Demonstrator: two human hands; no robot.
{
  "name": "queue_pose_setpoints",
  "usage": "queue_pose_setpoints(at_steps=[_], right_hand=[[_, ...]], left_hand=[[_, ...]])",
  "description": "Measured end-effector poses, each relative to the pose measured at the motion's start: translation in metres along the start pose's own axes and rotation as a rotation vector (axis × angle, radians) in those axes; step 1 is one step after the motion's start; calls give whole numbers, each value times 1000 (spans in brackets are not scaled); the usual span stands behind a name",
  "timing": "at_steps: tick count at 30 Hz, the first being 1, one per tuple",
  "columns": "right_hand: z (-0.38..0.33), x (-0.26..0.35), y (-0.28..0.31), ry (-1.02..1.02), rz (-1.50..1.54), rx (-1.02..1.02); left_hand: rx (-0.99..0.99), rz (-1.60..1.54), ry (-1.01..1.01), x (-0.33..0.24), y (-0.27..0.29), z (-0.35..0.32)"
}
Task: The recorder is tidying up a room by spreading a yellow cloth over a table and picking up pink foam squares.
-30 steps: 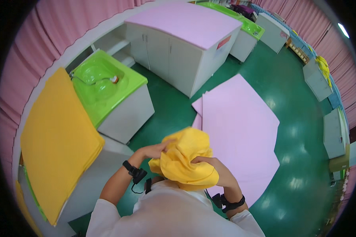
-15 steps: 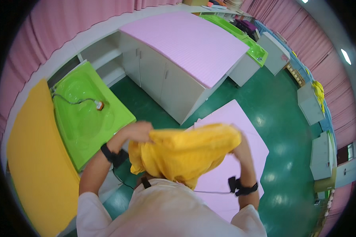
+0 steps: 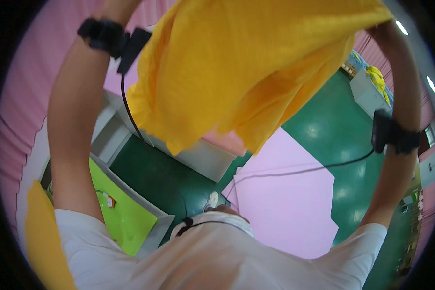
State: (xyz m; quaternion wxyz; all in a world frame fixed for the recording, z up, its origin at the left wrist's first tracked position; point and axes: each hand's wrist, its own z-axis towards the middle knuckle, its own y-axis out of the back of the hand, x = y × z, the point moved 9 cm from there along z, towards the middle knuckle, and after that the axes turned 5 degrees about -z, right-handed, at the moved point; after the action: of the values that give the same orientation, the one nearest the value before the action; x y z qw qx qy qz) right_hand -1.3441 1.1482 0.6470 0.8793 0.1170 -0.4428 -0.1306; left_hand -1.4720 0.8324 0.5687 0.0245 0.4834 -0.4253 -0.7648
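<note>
A yellow cloth hangs spread out in the air before me, its lower edge loose and wavy. At its upper right corner my right hand is closed on the fabric, with the fingers partly dark and hidden. My left forearm runs up past the top edge, so that hand is out of the picture. Whether the cloth is a garment, I cannot tell. Black bands with small boxes and cables sit on both of my forearms.
Below the cloth stands a pink table. A green basin with a shower head is at the left, beside a yellow panel. A white cabinet stands behind. More yellow fabric lies on a far cabinet.
Both arms have risen and spread apart, lifting the yellow cloth from near my waist to the top of the view. It has opened out, and my left hand has left the picture.
</note>
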Motion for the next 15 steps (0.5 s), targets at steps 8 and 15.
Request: queue_pose_setpoints(at_steps=[8,15], right_hand=[[94,-126,-10,-79,145,-342],[181,-280,7,-226,73,-419]], left_hand=[[-267,129,29,58,38,119],[-339,338,-146,172,72,225]])
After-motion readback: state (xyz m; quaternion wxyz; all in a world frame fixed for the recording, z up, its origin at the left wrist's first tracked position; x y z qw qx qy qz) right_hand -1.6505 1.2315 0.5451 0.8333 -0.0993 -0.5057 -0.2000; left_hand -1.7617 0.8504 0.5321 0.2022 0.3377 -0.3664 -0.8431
